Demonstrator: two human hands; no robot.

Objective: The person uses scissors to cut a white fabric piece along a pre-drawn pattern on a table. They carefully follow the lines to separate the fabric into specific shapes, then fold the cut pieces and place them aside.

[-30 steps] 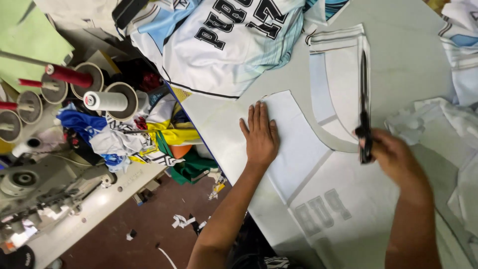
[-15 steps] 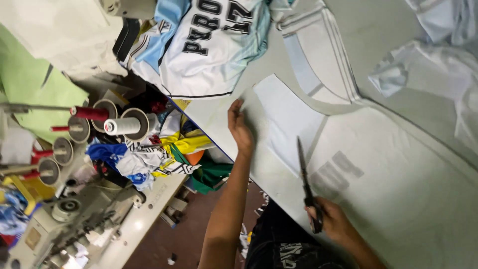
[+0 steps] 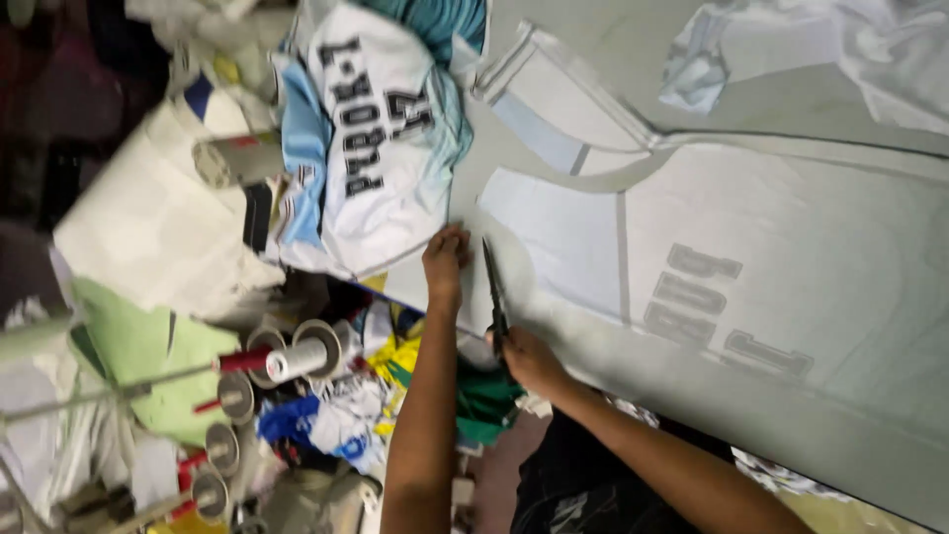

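The person is working at the near edge of a grey surface (image 3: 870,445), where a large sheet of printed fabric (image 3: 791,267) is lying flat, white and pale blue with grey lettering. The right hand (image 3: 529,358) is closing around the handles of a pair of dark scissors (image 3: 494,287), whose blades are pointing away from the person along the fabric's curved left edge. The left hand (image 3: 445,259) is resting just beside the blades, on their left, with its fingers curled down onto the cloth at that edge; it is pressing rather than gripping, as far as the view shows.

The fabric is looking thin, light and limp, probably a slick knit that is liable to slide and pucker under the blades. It is likely best held flat with a palm close beside the cutting line, or pinched at the free edge, rather than lifted. The scissors are stiff and sharp, and are best taken by the handles.

To the left, a folded white jersey (image 3: 381,138) with dark lettering is lying on a pile, and a white thread cone (image 3: 297,358) is sitting among coloured scraps below the surface's edge.
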